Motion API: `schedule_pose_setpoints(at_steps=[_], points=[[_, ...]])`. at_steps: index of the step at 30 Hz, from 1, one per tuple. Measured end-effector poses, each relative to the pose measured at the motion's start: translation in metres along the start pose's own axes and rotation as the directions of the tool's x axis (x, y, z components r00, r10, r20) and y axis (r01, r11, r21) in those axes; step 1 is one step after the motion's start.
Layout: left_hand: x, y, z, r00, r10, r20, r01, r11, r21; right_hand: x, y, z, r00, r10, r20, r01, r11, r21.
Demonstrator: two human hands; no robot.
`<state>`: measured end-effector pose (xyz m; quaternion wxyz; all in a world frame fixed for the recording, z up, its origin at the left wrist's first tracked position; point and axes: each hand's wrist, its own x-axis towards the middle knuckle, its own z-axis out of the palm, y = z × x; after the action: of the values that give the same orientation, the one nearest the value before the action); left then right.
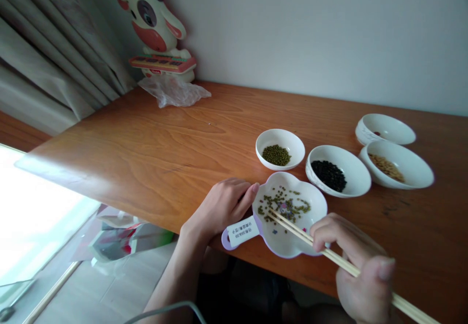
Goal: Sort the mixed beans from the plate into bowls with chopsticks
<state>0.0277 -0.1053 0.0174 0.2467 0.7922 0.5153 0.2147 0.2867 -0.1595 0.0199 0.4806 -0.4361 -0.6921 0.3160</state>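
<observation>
A flower-shaped white dish (314, 201) with a purple rim and a labelled handle lies at the table's front edge, with scattered green beans in it. My right hand (354, 260) is closed around wooden chopsticks (341, 261), whose tips are among the beans at the dish's left side. My left hand (228, 200) rests on the table at the dish's left, its thumb at the rim and its other fingers curled; whether it grips anything is hidden. Behind the dish is a white bowl (298, 143) of green beans. A bowl (360, 175) of black beans stands right of it.
Farther right are a bowl (420, 168) of tan grains or nuts and a bowl (398, 129) with a small reddish piece. A cow toy keyboard (164, 63) and clear plastic bag (177, 92) sit at the back left. A bin (117, 241) stands on the floor.
</observation>
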Motion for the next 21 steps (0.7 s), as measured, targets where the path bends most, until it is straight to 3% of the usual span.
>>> schedule_pose_setpoints(at_steps=[8,14,18,21], points=[[0.0,-0.001,0.001,1.0,0.009,0.006,-0.009,1.0,-0.007,-0.006,0.01,0.0,1.0,-0.019,-0.019,0.02,0.999,0.031],[0.0,-0.001,0.001,1.0,0.013,-0.011,-0.013,1.0,-0.006,-0.006,0.008,0.002,0.994,-0.046,-0.097,0.05,0.998,0.034],[0.0,-0.001,0.001,1.0,0.005,-0.018,-0.005,1.0,-0.004,-0.002,0.007,0.002,0.981,-0.053,-0.185,0.071,0.993,0.093],[0.0,-0.002,0.002,1.0,0.0,-0.027,0.0,1.0,0.012,0.01,0.009,0.0,0.945,-0.018,-0.328,0.068,0.988,0.141]])
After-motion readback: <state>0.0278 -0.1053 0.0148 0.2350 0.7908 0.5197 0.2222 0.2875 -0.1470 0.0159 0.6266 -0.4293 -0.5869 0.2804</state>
